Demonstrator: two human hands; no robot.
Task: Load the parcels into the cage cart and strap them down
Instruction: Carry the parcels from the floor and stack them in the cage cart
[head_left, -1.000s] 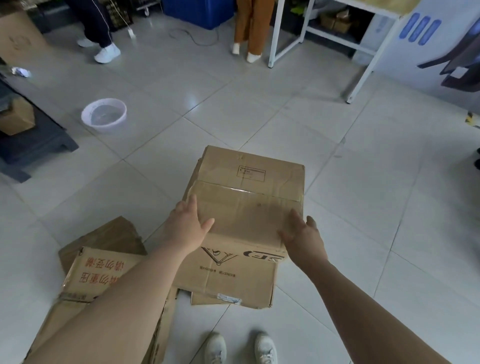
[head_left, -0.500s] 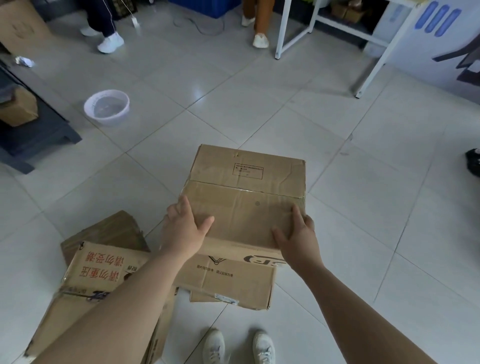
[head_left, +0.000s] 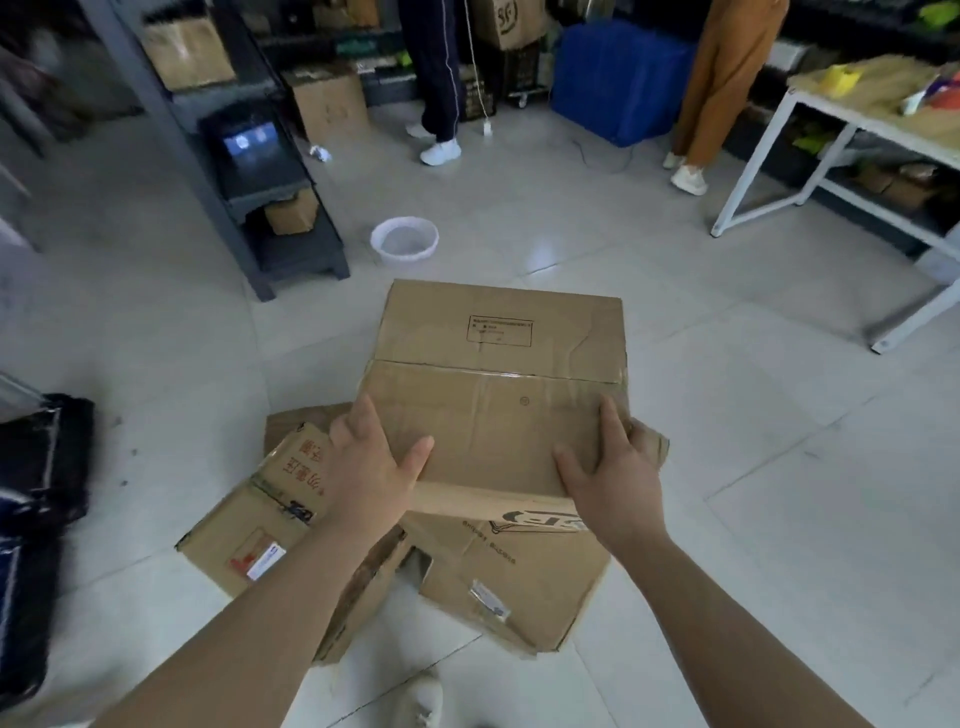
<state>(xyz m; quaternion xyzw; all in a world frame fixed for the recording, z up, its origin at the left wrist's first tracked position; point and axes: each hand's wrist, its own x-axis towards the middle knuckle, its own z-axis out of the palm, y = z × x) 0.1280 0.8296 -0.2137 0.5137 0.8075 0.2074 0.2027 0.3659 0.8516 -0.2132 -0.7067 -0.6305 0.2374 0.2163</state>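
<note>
A brown cardboard parcel (head_left: 498, 374) with a taped top seam is lifted above the floor in front of me. My left hand (head_left: 371, 467) grips its near left corner, thumb on top, fingers round the side. My right hand (head_left: 605, 478) grips the near right corner the same way. Under the parcel lie a flattened brown carton (head_left: 509, 587) and, to its left, a carton with red printed characters (head_left: 270, 514). No cage cart shows in this view.
A grey metal shelf rack (head_left: 218, 156) with boxes stands at the left. A white basin (head_left: 404, 240) sits on the tiled floor. Two people stand at the back beside a blue bin (head_left: 618, 78). A white-framed table (head_left: 878, 135) is at the right. Dark bags (head_left: 36, 493) lie at left.
The parcel has risen off the cartons with both hands holding it. My view has tilted up and swung left, bringing the shelf rack and the back of the room into sight.
</note>
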